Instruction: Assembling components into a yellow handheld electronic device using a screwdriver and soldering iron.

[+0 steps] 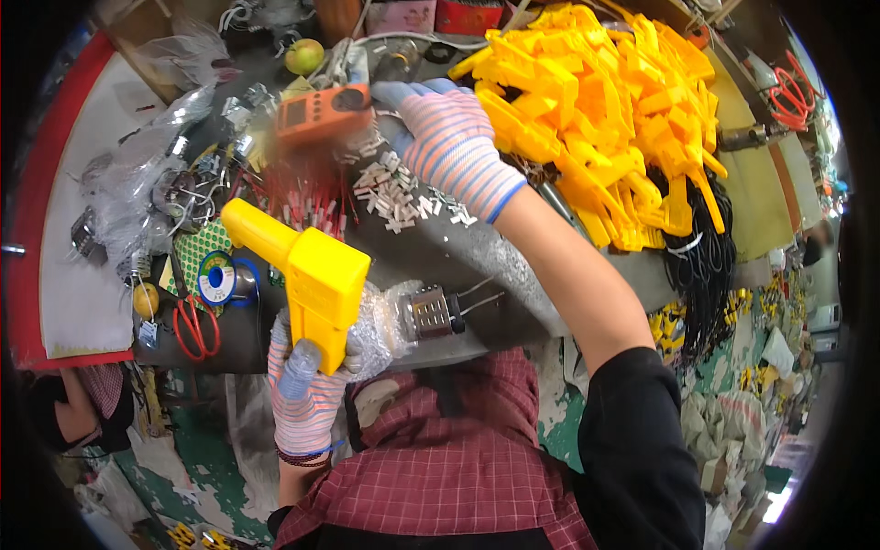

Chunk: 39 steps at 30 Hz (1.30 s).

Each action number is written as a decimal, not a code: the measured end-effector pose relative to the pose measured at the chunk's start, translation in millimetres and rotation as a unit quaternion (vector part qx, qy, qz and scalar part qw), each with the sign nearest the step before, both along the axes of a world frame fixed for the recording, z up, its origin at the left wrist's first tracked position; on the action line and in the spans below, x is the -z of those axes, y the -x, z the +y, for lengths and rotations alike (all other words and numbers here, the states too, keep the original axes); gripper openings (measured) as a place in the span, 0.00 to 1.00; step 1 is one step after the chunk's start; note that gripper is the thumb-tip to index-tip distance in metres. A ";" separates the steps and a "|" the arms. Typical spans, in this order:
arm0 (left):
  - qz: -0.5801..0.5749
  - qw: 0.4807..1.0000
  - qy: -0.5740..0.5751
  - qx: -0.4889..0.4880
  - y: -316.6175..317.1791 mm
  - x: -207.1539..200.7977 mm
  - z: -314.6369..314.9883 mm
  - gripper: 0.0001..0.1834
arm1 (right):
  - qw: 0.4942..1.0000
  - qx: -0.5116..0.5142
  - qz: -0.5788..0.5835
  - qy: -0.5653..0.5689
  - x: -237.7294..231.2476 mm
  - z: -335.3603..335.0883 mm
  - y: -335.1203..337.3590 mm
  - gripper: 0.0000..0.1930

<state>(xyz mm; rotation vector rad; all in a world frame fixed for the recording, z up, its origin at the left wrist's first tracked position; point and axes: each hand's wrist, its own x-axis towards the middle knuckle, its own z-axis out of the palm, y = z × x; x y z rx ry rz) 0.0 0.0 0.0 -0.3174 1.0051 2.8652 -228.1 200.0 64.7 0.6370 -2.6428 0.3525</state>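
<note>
My left hand (307, 390), in a striped glove with blue fingertips, is closed around a yellow plastic gun-shaped housing (328, 289) at the table's near edge. Its long handle points to the upper left. Just right of the housing is a clear, bubbly plastic wrap (378, 330) against a slotted metal cylinder (431, 313) with two thin prongs. My right hand (449, 137), gloved alike, reaches across the table. Its fingers are bent against the right end of an orange handheld meter (323, 115) with a dial and small screen; part of the grip is hidden.
Small white connectors (394, 192) and red-wired parts (312, 197) lie mid-table. Yellow housings (596, 119) heap at the right, beside black cables (704, 261). Leftward are red scissors (194, 328), a solder spool (218, 280) and plastic bags (137, 197). An apple (304, 57) sits behind.
</note>
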 end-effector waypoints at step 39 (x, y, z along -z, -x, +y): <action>0.131 0.814 0.566 -0.031 52.2 7.7 43.6 0.20 | 0.855 -0.045 -0.345 0.386 1.1 92.3 -135.8 0.11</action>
